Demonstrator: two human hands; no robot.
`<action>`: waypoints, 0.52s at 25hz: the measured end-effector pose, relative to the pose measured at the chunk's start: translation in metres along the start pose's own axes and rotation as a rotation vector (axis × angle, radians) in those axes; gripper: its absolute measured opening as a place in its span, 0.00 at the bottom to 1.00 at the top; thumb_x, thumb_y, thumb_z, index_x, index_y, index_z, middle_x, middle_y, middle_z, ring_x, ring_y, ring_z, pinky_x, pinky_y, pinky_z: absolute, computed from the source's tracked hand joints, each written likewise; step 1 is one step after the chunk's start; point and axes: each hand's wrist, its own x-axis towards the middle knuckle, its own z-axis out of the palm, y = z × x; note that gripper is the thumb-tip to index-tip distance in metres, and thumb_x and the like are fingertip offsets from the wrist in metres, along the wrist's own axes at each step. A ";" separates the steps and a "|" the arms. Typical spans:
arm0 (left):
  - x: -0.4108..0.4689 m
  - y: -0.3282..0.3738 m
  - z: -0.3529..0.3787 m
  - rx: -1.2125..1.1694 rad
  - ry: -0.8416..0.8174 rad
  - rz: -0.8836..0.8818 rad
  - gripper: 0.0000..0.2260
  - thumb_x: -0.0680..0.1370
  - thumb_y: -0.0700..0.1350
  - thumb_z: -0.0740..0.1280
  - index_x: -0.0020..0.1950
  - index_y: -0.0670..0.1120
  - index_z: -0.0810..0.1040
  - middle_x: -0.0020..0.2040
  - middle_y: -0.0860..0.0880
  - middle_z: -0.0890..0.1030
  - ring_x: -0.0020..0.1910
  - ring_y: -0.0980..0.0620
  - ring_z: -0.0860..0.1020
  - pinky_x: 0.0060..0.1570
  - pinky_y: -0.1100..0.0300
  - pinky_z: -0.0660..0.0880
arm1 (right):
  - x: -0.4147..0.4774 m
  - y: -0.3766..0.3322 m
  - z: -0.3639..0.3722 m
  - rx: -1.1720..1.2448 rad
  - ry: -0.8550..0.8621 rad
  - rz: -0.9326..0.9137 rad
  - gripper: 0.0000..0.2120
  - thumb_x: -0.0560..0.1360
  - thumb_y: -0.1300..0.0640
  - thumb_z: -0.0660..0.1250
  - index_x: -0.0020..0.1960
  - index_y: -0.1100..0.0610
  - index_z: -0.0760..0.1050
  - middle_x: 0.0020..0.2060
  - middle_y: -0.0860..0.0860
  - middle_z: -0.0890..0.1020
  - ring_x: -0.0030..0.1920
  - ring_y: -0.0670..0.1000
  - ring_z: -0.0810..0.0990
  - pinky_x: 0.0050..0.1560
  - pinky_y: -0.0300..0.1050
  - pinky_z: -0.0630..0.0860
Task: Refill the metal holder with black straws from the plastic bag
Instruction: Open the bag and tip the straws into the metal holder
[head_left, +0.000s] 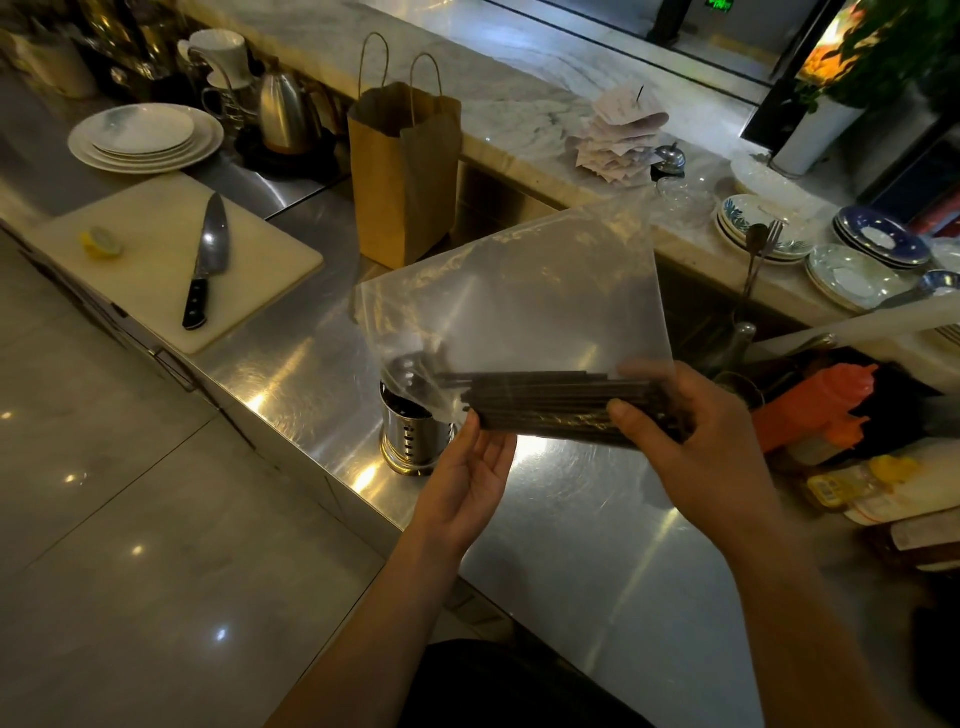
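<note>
Plainly, the plastic bag (519, 301) is the biggest thing you carry: a thin, clear, limp sheet held in the air above the steel counter (597, 545). It will be slippery and will crumple, so don't rely on the film alone. Which edge is its mouth cannot be told.

The black straws (545, 405) lie as one bundle along the bag's near edge. Their long axis is nearly level, running left to right, with the left ends over the metal holder (410, 441). Expect them to be light, fairly stiff and quick to slide apart, so grip the whole bundle through the plastic.

The holder stands upright on the counter, mouth up, so the bundle must be tipped on end.

Your right hand (696, 441) wraps the right end, thumb near, fingers curled over. Your left hand (472, 478) has straight fingers close together, tips touching the left end.
</note>
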 end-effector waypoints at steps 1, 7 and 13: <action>0.000 0.000 0.000 0.001 0.002 -0.003 0.11 0.76 0.41 0.64 0.57 0.40 0.79 0.54 0.42 0.85 0.54 0.47 0.84 0.52 0.55 0.82 | 0.000 0.000 0.000 -0.005 0.001 -0.003 0.16 0.74 0.58 0.69 0.53 0.38 0.72 0.49 0.40 0.78 0.51 0.41 0.78 0.45 0.31 0.75; -0.002 0.000 0.001 -0.008 -0.006 -0.010 0.11 0.76 0.41 0.64 0.55 0.39 0.80 0.54 0.41 0.85 0.53 0.47 0.84 0.52 0.55 0.82 | -0.002 -0.002 0.000 -0.014 0.004 -0.008 0.15 0.74 0.58 0.69 0.56 0.42 0.73 0.50 0.42 0.79 0.52 0.41 0.79 0.45 0.31 0.76; -0.003 0.000 0.001 -0.016 0.006 0.001 0.10 0.76 0.41 0.64 0.54 0.39 0.81 0.53 0.41 0.85 0.53 0.46 0.84 0.52 0.54 0.81 | -0.001 -0.004 0.002 -0.031 0.002 -0.040 0.14 0.74 0.56 0.68 0.56 0.42 0.73 0.50 0.44 0.79 0.52 0.42 0.79 0.46 0.30 0.76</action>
